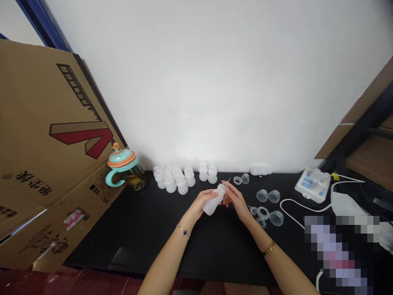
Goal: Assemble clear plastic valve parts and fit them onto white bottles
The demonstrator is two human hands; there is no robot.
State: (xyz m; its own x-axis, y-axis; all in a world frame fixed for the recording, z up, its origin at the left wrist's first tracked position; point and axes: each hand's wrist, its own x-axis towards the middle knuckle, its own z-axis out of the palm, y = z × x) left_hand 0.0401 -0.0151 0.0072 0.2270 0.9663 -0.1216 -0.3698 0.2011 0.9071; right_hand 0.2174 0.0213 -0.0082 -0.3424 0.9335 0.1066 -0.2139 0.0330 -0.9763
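Note:
My left hand (pixel 203 201) is wrapped round the body of a small translucent white bottle (pixel 213 202), held tilted above the black table (pixel 147 229). My right hand (pixel 235 198) is closed at the bottle's neck, fingers pinched on its top, where a thin needle-like tip sticks out. Both wrists wear thin bracelets. A group of several similar white bottles (pixel 181 177) stands upright at the back of the table, just beyond my hands.
Clear caps and rings (pixel 265 203) lie scattered right of my hands. A white device (pixel 312 184) with a white cord sits at the back right. A teal and orange handled cup (pixel 124 169) stands at the left by a large cardboard box (pixel 46 155). White wall behind.

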